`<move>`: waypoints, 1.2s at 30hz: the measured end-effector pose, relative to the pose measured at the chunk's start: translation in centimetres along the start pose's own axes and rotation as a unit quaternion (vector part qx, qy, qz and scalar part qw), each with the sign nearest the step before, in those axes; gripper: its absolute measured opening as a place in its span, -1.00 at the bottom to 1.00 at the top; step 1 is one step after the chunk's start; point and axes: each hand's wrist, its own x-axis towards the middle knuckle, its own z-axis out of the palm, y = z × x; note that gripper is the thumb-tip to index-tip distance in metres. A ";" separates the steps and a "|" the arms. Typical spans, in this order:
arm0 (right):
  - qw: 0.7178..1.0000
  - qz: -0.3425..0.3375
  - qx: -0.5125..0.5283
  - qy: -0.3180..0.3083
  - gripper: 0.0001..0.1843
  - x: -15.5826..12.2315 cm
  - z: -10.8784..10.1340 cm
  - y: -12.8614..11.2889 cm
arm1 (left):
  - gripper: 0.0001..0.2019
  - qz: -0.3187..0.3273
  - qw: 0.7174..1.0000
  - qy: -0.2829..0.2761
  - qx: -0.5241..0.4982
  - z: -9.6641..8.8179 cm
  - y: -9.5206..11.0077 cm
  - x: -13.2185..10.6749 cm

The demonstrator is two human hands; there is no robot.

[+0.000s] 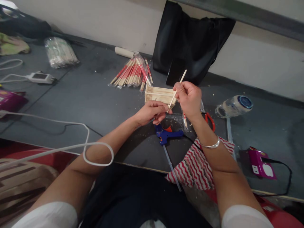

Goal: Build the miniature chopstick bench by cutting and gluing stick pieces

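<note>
My right hand [188, 96] is closed around a thin wooden stick [182, 77] that points up and to the right. My left hand [152, 113] pinches the stick's lower end, fingers curled. Just behind both hands sits a small box built of glued wooden sticks [158, 94]. A blue glue gun [167, 134] lies on the grey mat right below my hands, its glue stick pointing toward me. A silver bangle circles my right wrist.
A pile of red-wrapped chopsticks [131, 74] lies behind the box, a black bag [190, 41] against the wall. Red-handled scissors [210, 120], a tape roll [236, 106], a striped cloth [197, 164], a magenta box [261, 163] and white cables [71, 147] lie around.
</note>
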 end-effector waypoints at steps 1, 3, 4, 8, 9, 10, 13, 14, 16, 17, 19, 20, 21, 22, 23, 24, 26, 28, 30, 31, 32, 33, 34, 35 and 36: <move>1.000 0.001 0.000 0.002 -0.54 0.0 0.0 0.0 | -0.83 -0.002 1.000 -0.001 -0.008 0.1 0.0 -0.1; 1.000 0.001 0.002 0.004 -0.55 -0.1 0.0 -0.1 | -0.83 -0.009 1.000 -0.003 -0.019 0.2 0.0 -0.2; 1.000 0.001 0.004 0.005 -0.55 -0.1 0.0 -0.1 | -0.83 -0.011 1.000 -0.002 -0.023 0.3 0.0 -0.2; 1.000 0.009 0.002 0.011 -0.57 -0.3 0.1 -0.1 | -0.84 -0.012 0.999 0.010 -0.029 0.5 -0.1 -0.2; 1.000 0.013 -0.002 0.013 -0.56 -0.3 0.2 0.0 | -0.84 -0.011 0.999 0.013 -0.028 0.5 -0.2 -0.2; 1.000 0.017 -0.006 0.015 -0.55 -0.3 0.3 0.0 | -0.84 -0.011 0.999 0.015 -0.026 0.5 -0.2 -0.2; 1.000 0.023 -0.009 0.014 -0.53 -0.4 0.5 0.0 | -0.82 -0.008 1.000 0.026 -0.013 0.4 -0.3 -0.2; 1.000 0.023 -0.011 0.012 -0.53 -0.5 0.4 -0.1 | -0.82 -0.006 0.999 0.031 -0.006 0.3 -0.3 -0.2; 0.999 0.019 -0.033 0.006 -0.54 -0.8 0.0 -0.4 | -0.82 -0.006 0.999 0.038 0.019 0.1 -0.1 -0.3; 0.998 0.015 -0.053 0.006 -0.56 -1.0 -0.5 -0.7 | -0.83 -0.007 0.999 0.038 0.037 0.0 0.0 -0.4; 0.994 0.004 -0.109 0.011 -0.61 -1.4 -1.7 -1.1 | -0.83 -0.009 0.996 0.029 0.081 -0.4 0.3 -0.7; 0.990 0.000 -0.141 0.018 -0.64 -1.7 -2.4 -1.2 | -0.83 -0.010 0.994 0.021 0.103 -0.6 0.4 -0.8; 0.984 0.000 -0.177 0.017 -0.68 -2.0 -3.2 -1.3 | -0.84 -0.012 0.992 0.012 0.124 -0.8 0.4 -0.9; 0.977 0.006 -0.215 0.006 -0.71 -2.3 -4.0 -1.2 | -0.85 -0.013 0.990 0.005 0.141 -1.0 0.4 -0.9; 0.968 0.017 -0.251 -0.009 -0.74 -2.6 -4.8 -1.0 | -0.86 -0.015 0.988 -0.002 0.155 -1.3 0.3 -1.0; 0.958 0.034 -0.282 -0.028 -0.77 -2.9 -5.5 -0.7 | -0.87 -0.016 0.986 -0.006 0.166 -1.5 0.1 -1.0; 0.934 0.086 -0.338 -0.079 -0.82 -3.5 -7.0 0.2 | -0.86 -0.018 0.984 -0.010 0.179 -1.9 -0.3 -0.9; 0.896 0.151 -0.399 -0.124 -0.85 -4.1 -8.5 1.4 | -0.86 -0.020 0.982 -0.012 0.186 -2.1 -0.6 -0.8; 0.860 0.204 -0.446 -0.141 -0.86 -4.7 -9.8 2.7 | -0.86 -0.021 0.982 -0.012 0.187 -2.3 -0.8 -0.7; 0.848 0.221 -0.460 -0.139 -0.86 -5.0 -10.3 3.3 | -0.86 -0.021 0.982 -0.010 0.185 -2.4 -0.8 -0.7; 0.841 0.236 -0.466 -0.140 -0.84 -5.3 -10.8 3.9 | -0.85 -0.023 0.983 -0.007 0.182 -2.4 -0.9 -0.7; 0.838 0.246 -0.465 -0.149 -0.80 -5.6 -11.1 4.3 | -0.85 -0.025 0.984 -0.005 0.177 -2.5 -0.9 -0.7; 0.835 0.252 -0.461 -0.160 -0.75 -5.9 -11.3 4.7 | -0.85 -0.027 0.985 -0.004 0.170 -2.5 -0.9 -0.7; 0.834 0.256 -0.459 -0.168 -0.69 -6.1 -11.4 5.0 | -0.85 -0.030 0.986 -0.003 0.163 -2.5 -0.9 -0.7; 0.833 0.259 -0.458 -0.175 -0.63 -6.3 -11.3 5.2 | -0.85 -0.033 0.988 -0.004 0.154 -2.5 -0.9 -0.7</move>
